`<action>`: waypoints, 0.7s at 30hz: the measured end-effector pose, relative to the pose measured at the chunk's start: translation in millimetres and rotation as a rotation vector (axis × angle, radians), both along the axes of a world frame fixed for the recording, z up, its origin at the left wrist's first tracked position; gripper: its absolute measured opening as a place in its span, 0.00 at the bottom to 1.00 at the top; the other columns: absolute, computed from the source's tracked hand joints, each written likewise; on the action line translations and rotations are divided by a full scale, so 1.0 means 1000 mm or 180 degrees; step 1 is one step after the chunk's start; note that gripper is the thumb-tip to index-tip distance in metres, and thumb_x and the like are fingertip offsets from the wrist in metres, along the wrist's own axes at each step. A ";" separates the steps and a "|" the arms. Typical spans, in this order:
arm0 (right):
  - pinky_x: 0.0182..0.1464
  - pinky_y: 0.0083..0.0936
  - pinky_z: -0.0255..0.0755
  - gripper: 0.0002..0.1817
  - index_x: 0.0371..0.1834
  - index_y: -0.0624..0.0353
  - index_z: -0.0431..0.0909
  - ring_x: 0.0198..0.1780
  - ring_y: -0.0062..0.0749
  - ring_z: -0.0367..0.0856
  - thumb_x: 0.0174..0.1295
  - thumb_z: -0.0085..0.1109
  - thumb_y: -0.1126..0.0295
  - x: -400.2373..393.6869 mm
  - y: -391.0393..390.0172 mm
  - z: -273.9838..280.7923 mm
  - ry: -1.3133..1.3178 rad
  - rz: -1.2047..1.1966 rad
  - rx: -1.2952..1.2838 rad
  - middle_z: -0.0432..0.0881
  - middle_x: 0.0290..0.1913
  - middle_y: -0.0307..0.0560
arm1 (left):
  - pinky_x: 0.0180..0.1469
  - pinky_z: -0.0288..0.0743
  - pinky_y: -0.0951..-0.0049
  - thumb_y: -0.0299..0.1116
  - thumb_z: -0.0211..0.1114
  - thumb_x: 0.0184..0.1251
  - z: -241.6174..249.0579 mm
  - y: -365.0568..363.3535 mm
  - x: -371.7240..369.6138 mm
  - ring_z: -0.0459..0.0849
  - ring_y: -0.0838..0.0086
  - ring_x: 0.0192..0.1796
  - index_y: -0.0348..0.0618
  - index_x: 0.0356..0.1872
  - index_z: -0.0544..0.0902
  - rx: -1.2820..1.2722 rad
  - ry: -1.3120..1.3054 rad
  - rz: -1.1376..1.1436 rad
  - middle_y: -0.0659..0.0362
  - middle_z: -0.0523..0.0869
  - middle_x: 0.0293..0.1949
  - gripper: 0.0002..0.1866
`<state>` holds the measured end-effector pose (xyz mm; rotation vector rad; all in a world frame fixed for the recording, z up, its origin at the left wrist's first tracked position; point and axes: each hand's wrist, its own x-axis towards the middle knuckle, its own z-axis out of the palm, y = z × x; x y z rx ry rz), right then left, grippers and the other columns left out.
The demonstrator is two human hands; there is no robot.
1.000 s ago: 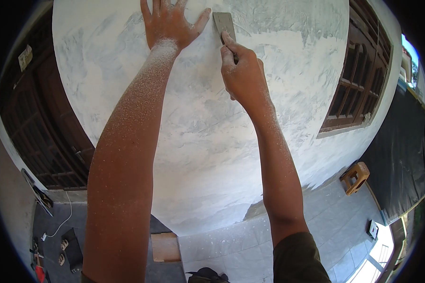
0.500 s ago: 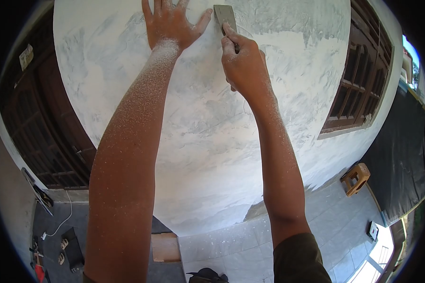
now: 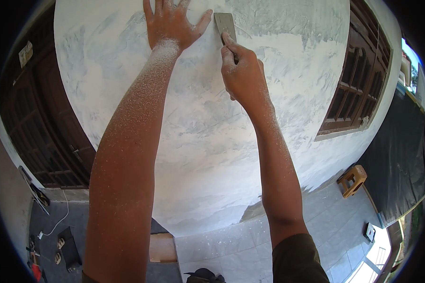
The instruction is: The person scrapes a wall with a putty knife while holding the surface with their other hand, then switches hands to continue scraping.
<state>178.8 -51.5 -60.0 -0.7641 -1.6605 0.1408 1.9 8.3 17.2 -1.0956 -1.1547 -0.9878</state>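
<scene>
Fingers spread, my left hand (image 3: 174, 27) rests against the wall (image 3: 203, 151), which is coated in patchy white and grey. White dust covers that hand's wrist and forearm. My right hand (image 3: 243, 66) is closed round the handle of a putty knife (image 3: 225, 24), one finger stretched along its blade. The flat blade points up at the wall, just right of my left thumb. Most of the handle is hidden inside my fist. The tips of my left fingers are cut off by the top of the view.
A dark wooden door (image 3: 56, 108) stands at the left, a wooden-framed window (image 3: 359, 75) at the right. On the tiled floor (image 3: 241, 250) are a brown stool (image 3: 352, 180), a white cable (image 3: 63, 219) and sandals (image 3: 59, 250). Black sheeting (image 3: 396, 160) hangs at far right.
My right hand and the putty knife have moved slightly down along the wall. My left hand has stayed in place. The view has shifted a little.
</scene>
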 end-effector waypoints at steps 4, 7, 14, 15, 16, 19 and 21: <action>0.21 0.28 0.76 0.23 0.73 0.54 0.76 0.15 0.24 0.73 0.79 0.49 0.63 -0.004 0.006 0.009 0.0110 0.0015 0.0223 0.81 0.22 0.44 | 0.84 0.27 0.42 0.68 0.51 0.72 0.000 0.002 -0.001 0.36 0.58 0.87 0.60 0.85 0.53 0.0074 0.0068 0.0048 0.48 0.41 0.86 0.45; 0.22 0.27 0.77 0.23 0.74 0.54 0.75 0.16 0.24 0.74 0.79 0.49 0.63 0.001 0.001 -0.008 -0.0045 -0.0063 0.0077 0.80 0.21 0.44 | 0.84 0.28 0.42 0.68 0.52 0.72 -0.001 0.002 -0.001 0.36 0.58 0.87 0.60 0.85 0.54 0.0015 0.0024 0.0014 0.48 0.42 0.86 0.45; 0.45 0.41 0.84 0.21 0.67 0.63 0.80 0.35 0.49 0.91 0.75 0.49 0.69 0.005 -0.020 0.024 0.0010 0.0116 -0.0521 0.89 0.37 0.68 | 0.84 0.30 0.43 0.67 0.53 0.71 -0.001 0.001 0.000 0.37 0.58 0.87 0.60 0.84 0.56 0.0062 0.0046 -0.0036 0.48 0.43 0.86 0.45; 0.45 0.41 0.84 0.21 0.67 0.63 0.80 0.35 0.49 0.91 0.75 0.49 0.69 0.005 -0.017 0.016 0.0009 0.0103 -0.0525 0.89 0.37 0.68 | 0.84 0.30 0.43 0.67 0.54 0.71 -0.001 0.000 0.000 0.38 0.57 0.87 0.60 0.84 0.56 0.0037 0.0021 -0.0014 0.48 0.43 0.86 0.45; 0.44 0.41 0.84 0.21 0.67 0.64 0.80 0.35 0.50 0.91 0.75 0.48 0.69 0.004 -0.008 0.004 0.0008 0.0063 -0.0266 0.89 0.37 0.68 | 0.84 0.30 0.43 0.66 0.55 0.71 0.000 0.000 0.001 0.38 0.57 0.87 0.59 0.84 0.57 0.0023 0.0003 0.0008 0.47 0.44 0.85 0.45; 0.43 0.42 0.84 0.21 0.66 0.64 0.80 0.35 0.52 0.91 0.75 0.48 0.69 0.004 -0.007 -0.001 0.0049 0.0052 0.0028 0.89 0.37 0.69 | 0.84 0.30 0.42 0.65 0.57 0.71 0.000 -0.002 0.002 0.38 0.57 0.87 0.59 0.83 0.58 0.0021 0.0004 -0.0067 0.47 0.44 0.85 0.45; 0.46 0.42 0.85 0.21 0.66 0.64 0.81 0.37 0.53 0.92 0.75 0.48 0.69 0.002 -0.007 0.013 0.0015 0.0018 -0.0126 0.89 0.39 0.69 | 0.84 0.30 0.42 0.65 0.57 0.70 0.001 -0.004 0.002 0.38 0.57 0.87 0.59 0.83 0.58 0.0007 -0.0009 -0.0109 0.47 0.45 0.85 0.44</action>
